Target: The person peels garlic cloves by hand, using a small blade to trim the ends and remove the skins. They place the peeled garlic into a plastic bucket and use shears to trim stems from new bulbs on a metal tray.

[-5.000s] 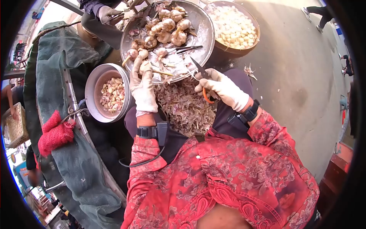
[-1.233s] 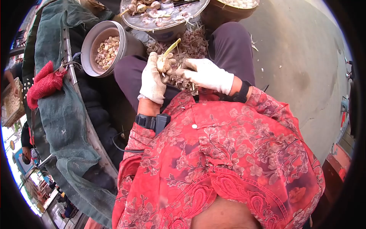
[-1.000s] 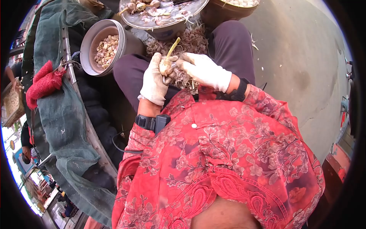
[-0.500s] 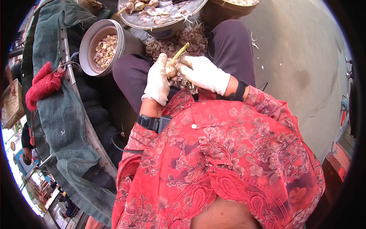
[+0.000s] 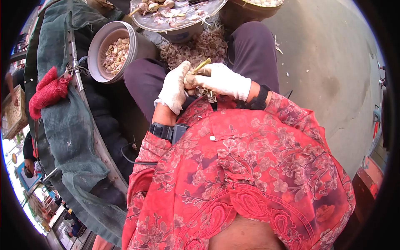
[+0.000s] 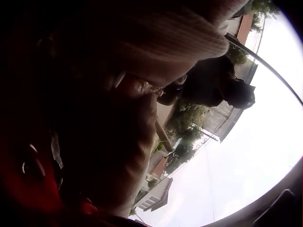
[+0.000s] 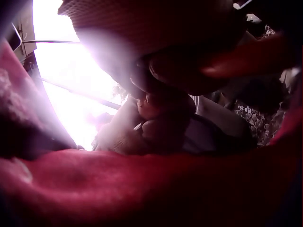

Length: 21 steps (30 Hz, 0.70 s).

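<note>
A garlic bulb (image 5: 189,81) with a yellow-green stem (image 5: 203,64) is held between the two gloved hands, above the lap. My left hand (image 5: 173,87) grips the bulb from its left side, fingers bent round it. From the other side my right hand (image 5: 227,81) has its thumb and fingers bent in at the bulb and stem. In the right wrist view the orange handle (image 7: 248,60) of scissors shows against that hand; their blades are hidden. The left wrist view is dark, with only part of the glove (image 6: 175,47) showing.
Garlic skins (image 5: 200,48) lie heaped between the knees. Beyond stands a metal tray (image 5: 166,28) with garlic bulbs and skins. A white bucket (image 5: 92,54) of garlic cloves is left of it, and a tub (image 5: 237,16) of peeled cloves right. Green netting (image 5: 66,125) runs along the left.
Over the last second the bulb's stem has tilted to the right and the hands have closed in round the bulb. Five seconds ago the hands were up at the tray, with the scissors' blade showing.
</note>
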{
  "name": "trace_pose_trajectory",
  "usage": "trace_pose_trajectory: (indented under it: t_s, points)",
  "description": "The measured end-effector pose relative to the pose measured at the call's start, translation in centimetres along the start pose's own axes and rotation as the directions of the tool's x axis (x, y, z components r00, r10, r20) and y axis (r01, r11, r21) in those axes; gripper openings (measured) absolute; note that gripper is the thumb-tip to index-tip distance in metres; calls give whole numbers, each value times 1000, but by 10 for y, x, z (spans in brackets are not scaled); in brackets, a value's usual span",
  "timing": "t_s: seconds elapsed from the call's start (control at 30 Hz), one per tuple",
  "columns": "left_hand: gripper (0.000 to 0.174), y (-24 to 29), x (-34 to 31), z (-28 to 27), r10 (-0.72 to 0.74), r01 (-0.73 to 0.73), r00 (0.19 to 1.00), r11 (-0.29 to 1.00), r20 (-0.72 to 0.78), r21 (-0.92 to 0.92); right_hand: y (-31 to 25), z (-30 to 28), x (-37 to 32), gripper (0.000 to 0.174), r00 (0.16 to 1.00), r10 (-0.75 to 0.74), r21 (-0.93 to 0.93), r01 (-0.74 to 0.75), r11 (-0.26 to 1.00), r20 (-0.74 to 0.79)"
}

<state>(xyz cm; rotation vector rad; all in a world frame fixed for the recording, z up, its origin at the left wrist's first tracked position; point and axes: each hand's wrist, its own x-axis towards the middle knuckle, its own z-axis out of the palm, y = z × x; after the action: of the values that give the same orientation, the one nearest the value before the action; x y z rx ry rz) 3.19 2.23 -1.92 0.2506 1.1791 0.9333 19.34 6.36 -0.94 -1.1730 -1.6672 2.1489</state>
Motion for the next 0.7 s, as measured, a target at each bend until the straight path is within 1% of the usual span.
trace_pose_trajectory:
  t_s: [0.07, 0.13, 0.17, 0.2, 0.23, 0.27, 0.3, 0.33, 0.43, 0.5, 0.53, 0.57, 0.6, 0.63, 0.67, 0.7]
  points:
    - [27, 0, 1, 1, -10, 10, 1000, 1000, -6, -23, 6, 1, 1, 40, 1000, -16, 31, 16, 999, 2]
    - [23, -4, 6, -6, -38, 38, 997, 999, 72, 7, 7, 0, 0, 39, 1000, -28, 62, 28, 998, 3]
    - [23, -6, 8, -9, -38, 37, 997, 999, 72, 8, 5, -1, -1, 39, 998, -66, -43, 65, 997, -6]
    - [22, -7, 8, -10, -51, 54, 994, 998, 100, -33, 3, -2, -3, 39, 994, -104, -148, 101, 984, -12]
    - [21, -8, 8, -10, -63, 72, 990, 995, 128, -74, -1, -3, -4, 39, 994, -106, -148, 103, 984, -12]
    - [21, -9, 8, -9, -62, 72, 990, 995, 129, -73, -6, -4, -7, 39, 993, -118, -244, 109, 964, -24]
    - [21, -8, 5, -5, -63, 67, 995, 996, 77, -54, -8, -4, -8, 40, 991, -132, -339, 112, 934, -35]
    - [22, -8, 4, -2, -62, 63, 998, 997, 24, -35, -7, -5, -8, 40, 991, -132, -340, 113, 934, -35]
    - [26, -11, 11, -11, -57, 57, 998, 998, 19, -1, -11, -2, -11, 42, 994, -110, -333, 102, 937, -5]
    - [33, -17, 23, -3, -19, 11, 995, 997, -102, -83, -20, 4, -19, 43, 996, 20, -363, 11, 932, 83]
    - [39, -12, 21, -6, -12, 7, 995, 998, -97, -59, -22, 8, -22, 43, 982, -154, -507, 189, 841, 112]
    - [39, -12, 21, -8, 19, -25, 998, 995, -59, -93, -28, 10, -27, 42, 989, -107, -420, 141, 897, 102]
    - [39, -10, 21, -11, 54, -56, 998, 990, -21, -132, -26, 8, -25, 42, 989, -106, -426, 139, 894, 100]
    - [41, -8, 20, -13, 14, -12, 1000, 992, 20, -126, -21, 7, -21, 42, 978, -172, -507, 209, 836, 120]
    - [41, -7, 20, -16, 15, -13, 1000, 992, 19, -125, -17, 7, -18, 42, 961, -235, -581, 276, 766, 146]
    - [42, -6, 18, -15, 14, -11, 1000, 989, 23, -149, -16, 7, -18, 42, 960, -238, -580, 277, 766, 145]
